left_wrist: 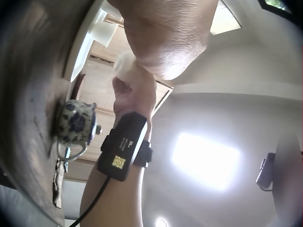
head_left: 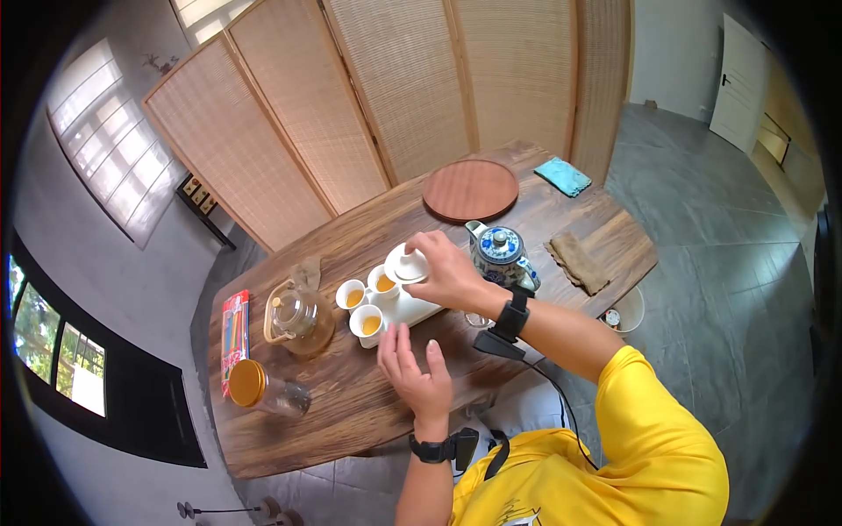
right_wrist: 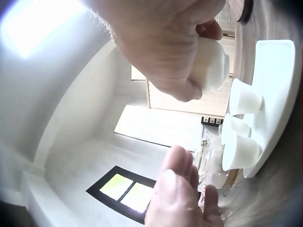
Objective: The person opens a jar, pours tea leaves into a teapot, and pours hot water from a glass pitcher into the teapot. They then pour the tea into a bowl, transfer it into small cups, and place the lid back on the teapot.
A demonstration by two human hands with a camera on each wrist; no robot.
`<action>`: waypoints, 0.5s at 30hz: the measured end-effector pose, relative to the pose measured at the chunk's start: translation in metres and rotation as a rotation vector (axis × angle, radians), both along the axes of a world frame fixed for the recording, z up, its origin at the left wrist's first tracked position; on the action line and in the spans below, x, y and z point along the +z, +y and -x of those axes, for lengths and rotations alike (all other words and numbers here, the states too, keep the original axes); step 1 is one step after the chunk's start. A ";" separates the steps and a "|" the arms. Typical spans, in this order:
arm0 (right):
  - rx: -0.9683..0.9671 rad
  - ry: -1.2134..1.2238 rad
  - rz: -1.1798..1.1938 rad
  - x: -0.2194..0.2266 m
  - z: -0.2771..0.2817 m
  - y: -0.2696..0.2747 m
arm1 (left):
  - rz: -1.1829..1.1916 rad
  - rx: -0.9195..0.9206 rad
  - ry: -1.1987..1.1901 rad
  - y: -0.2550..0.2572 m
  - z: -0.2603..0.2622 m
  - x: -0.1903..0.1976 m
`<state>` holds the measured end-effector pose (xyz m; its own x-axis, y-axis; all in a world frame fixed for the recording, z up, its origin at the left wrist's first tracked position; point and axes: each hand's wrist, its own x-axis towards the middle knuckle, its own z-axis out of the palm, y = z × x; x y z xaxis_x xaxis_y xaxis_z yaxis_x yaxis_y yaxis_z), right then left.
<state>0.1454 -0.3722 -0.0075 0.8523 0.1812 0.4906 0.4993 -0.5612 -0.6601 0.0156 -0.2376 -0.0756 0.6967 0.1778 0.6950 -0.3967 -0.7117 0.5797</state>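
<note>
My right hand [head_left: 449, 270] grips a white gaiwan [head_left: 407, 263] by its rim and lid, holding it tilted above the tray. Three white cups stand close together under and beside it: a front cup [head_left: 368, 324], a left cup [head_left: 352, 295] and a back cup [head_left: 382, 282], each with amber tea inside. They sit on a long white tray [right_wrist: 277, 61]. Fingers spread, my left hand [head_left: 417, 377] hovers near the tray's front end and holds nothing. A blue-and-white teapot [head_left: 500, 254] stands just right of my right hand.
Left of the cups is a glass kettle [head_left: 300, 320]; a gold-lidded jar [head_left: 267, 390] lies nearer me, beside a colourful packet [head_left: 235, 337]. A round wooden tray [head_left: 472, 189], a turquoise cloth [head_left: 563, 176] and a brown cloth [head_left: 579, 263] occupy the far and right sides.
</note>
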 end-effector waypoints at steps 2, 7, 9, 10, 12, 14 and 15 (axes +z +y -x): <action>-0.014 0.004 0.006 -0.015 0.005 -0.007 | -0.007 -0.041 0.049 -0.004 0.005 -0.012; -0.030 0.044 0.010 -0.043 0.011 -0.012 | -0.027 -0.076 0.133 -0.008 0.011 -0.024; -0.046 0.017 0.017 -0.052 0.011 -0.011 | -0.031 -0.083 0.144 -0.007 0.011 -0.024; -0.049 0.007 0.016 -0.055 0.011 -0.011 | -0.032 -0.089 0.148 -0.007 0.010 -0.024; -0.051 -0.016 0.016 -0.059 0.009 -0.011 | -0.035 -0.102 0.161 -0.008 0.010 -0.024; -0.048 -0.041 0.017 -0.064 0.006 -0.012 | -0.037 -0.111 0.170 -0.008 0.009 -0.025; -0.048 -0.057 0.014 -0.066 0.005 -0.011 | -0.038 -0.113 0.171 -0.008 0.008 -0.025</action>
<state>0.1399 -0.3836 -0.0732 0.8309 0.1481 0.5364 0.5083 -0.5944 -0.6232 0.0073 -0.2455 -0.1010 0.8193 0.0679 0.5693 -0.3731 -0.6908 0.6193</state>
